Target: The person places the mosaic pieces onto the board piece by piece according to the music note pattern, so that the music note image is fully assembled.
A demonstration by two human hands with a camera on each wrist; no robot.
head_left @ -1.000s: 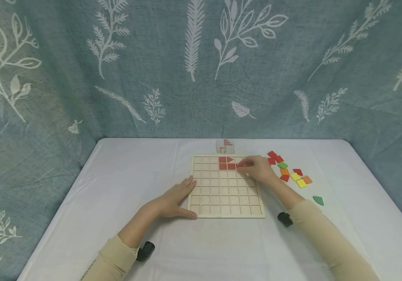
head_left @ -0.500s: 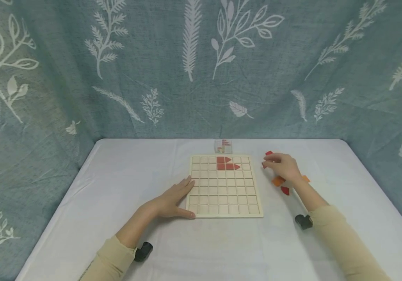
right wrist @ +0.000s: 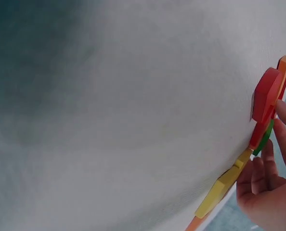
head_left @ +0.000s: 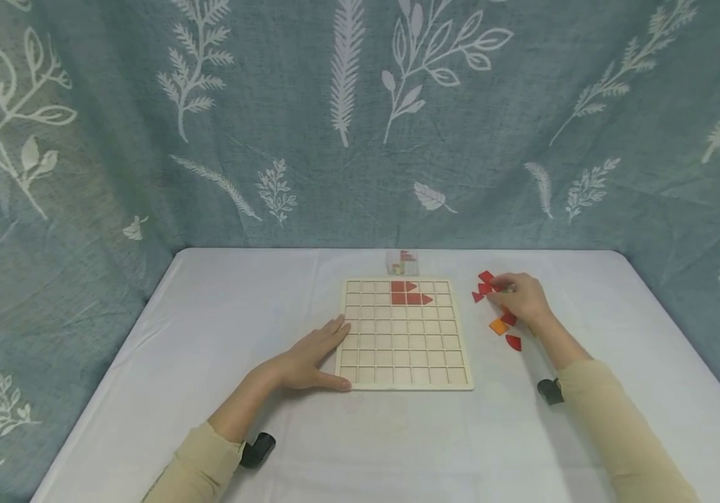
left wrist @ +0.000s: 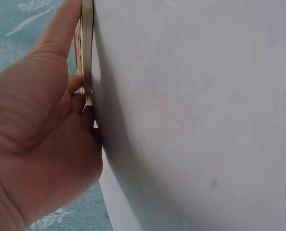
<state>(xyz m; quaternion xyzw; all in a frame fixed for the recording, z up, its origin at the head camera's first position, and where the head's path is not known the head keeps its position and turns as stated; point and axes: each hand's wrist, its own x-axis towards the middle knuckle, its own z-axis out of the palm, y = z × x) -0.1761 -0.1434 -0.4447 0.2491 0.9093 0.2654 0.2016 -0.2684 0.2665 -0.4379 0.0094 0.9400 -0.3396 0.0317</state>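
A pale wooden grid board [head_left: 404,342] lies on the table, with red tiles [head_left: 407,293] forming two short pointed rows in its far cells. My left hand [head_left: 312,356] rests on its left edge, fingers spread, thumb at the near left corner; in the left wrist view the hand [left wrist: 42,120] touches the board's side [left wrist: 87,43]. Over the loose tiles to the right, my right hand [head_left: 520,300] has its fingertips among red pieces [head_left: 484,288]. Seen from the right wrist, its thumb and fingers [right wrist: 282,144] are beside a green tile [right wrist: 264,138]; no tile is plainly held.
An orange square [head_left: 499,326] and a red rounded piece [head_left: 514,342] lie nearer me. Yellow tiles [right wrist: 217,192] show in the right wrist view. A small clear box [head_left: 402,263] with a coloured pattern stands behind the board. A patterned curtain [head_left: 360,188] hangs behind the table.
My right hand has left the red pointed tile on the board and moved right to the loose tiles. Some loose tiles have shifted toward me and left. My left hand stays put.
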